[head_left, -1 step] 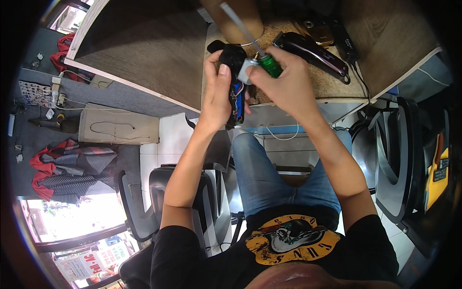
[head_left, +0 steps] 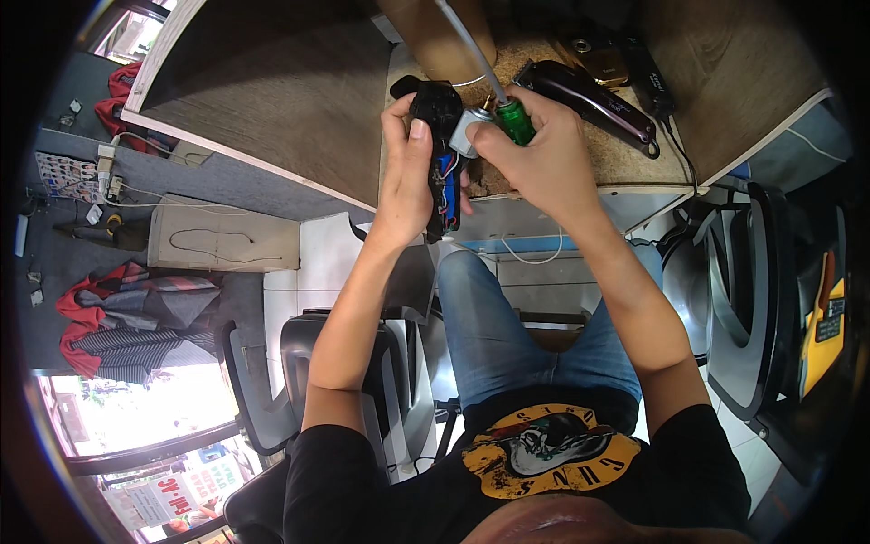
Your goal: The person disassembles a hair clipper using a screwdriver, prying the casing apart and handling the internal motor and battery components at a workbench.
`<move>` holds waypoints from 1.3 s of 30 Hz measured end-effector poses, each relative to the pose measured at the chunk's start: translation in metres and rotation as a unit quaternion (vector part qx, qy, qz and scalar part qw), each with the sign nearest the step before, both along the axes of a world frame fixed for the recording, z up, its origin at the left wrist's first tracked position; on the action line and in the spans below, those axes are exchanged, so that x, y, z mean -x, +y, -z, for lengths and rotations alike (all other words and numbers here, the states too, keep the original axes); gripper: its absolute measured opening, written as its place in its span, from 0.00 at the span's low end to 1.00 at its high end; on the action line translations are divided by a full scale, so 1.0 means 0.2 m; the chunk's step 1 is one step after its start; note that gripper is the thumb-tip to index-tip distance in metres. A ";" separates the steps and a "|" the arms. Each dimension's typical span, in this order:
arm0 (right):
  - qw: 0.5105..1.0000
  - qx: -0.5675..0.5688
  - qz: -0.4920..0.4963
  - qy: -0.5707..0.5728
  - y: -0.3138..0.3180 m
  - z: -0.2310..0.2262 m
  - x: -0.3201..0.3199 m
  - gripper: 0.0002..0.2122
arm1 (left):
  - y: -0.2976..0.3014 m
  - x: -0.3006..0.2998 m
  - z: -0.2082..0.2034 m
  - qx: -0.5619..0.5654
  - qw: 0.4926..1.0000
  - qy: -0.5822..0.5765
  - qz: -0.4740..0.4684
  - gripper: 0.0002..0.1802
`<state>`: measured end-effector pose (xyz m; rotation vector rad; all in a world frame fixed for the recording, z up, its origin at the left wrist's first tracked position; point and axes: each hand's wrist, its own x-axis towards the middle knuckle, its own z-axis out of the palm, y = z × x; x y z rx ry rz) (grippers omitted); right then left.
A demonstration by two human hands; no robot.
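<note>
My left hand is closed around an opened black hair clipper, held upright over the shelf edge. Its lower part lies bare, with a blue part and thin wires inside. Between the thumb and fingers of my right hand is a small silver motor, right beside the clipper body. The same hand also grips a screwdriver by its green handle, its shaft pointing up and away to the left. My right fingertips are partly hidden behind the motor and the handle.
A second, dark purple hair clipper lies on the wooden shelf, near a black corded device. Wooden side panels flank the shelf. Chairs stand at the left and right.
The silver motor has turned and shifted slightly to the right in my right hand. The screwdriver has tipped a little, its shaft now farther right. My left hand has barely moved.
</note>
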<state>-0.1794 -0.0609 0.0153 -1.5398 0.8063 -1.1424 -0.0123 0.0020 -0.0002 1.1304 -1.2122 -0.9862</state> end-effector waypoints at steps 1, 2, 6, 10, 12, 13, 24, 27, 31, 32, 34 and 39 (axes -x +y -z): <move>1.000 0.000 0.001 0.000 0.00 0.00 0.00 0.14 | 0.00 0.00 0.00 0.000 1.000 0.000 0.001 0.28; 0.999 0.045 0.010 0.023 0.01 -0.01 0.01 0.14 | 0.00 0.00 -0.01 -0.004 1.000 -0.010 0.005 0.29; 0.994 0.102 0.022 0.034 0.00 0.00 0.01 0.14 | 0.00 0.01 -0.01 0.002 1.000 -0.024 -0.009 0.30; 0.995 0.075 -0.008 0.062 -0.02 0.04 0.00 0.15 | 0.00 0.01 -0.01 -0.001 1.000 -0.027 -0.002 0.30; 0.995 0.085 -0.015 0.056 -0.03 0.05 -0.01 0.16 | -0.01 0.01 -0.01 0.001 1.000 -0.006 -0.004 0.27; 0.995 0.085 -0.016 0.056 -0.03 0.05 -0.01 0.16 | 0.00 0.01 -0.01 0.001 1.000 -0.005 -0.005 0.27; 0.997 0.008 -0.061 0.044 -0.03 0.05 -0.01 0.18 | -0.01 0.01 0.01 0.006 1.000 -0.016 -0.007 0.26; 0.999 0.017 -0.048 0.016 -0.01 0.04 -0.01 0.17 | -0.01 0.02 0.00 0.008 1.000 -0.026 0.006 0.26; 0.998 0.012 -0.044 0.050 -0.02 0.05 -0.01 0.17 | 0.00 0.02 -0.02 -0.002 0.999 -0.032 0.012 0.26; 0.998 0.020 -0.037 0.045 -0.02 0.05 -0.01 0.16 | 0.00 0.01 -0.02 -0.005 0.999 -0.032 0.018 0.26; 0.998 0.027 -0.031 0.041 -0.02 0.05 -0.01 0.16 | 0.00 0.01 -0.02 -0.008 0.999 -0.031 0.023 0.26; 0.999 0.032 -0.021 0.030 0.00 0.04 0.00 0.17 | 0.00 0.02 -0.02 -0.008 0.999 -0.040 0.014 0.25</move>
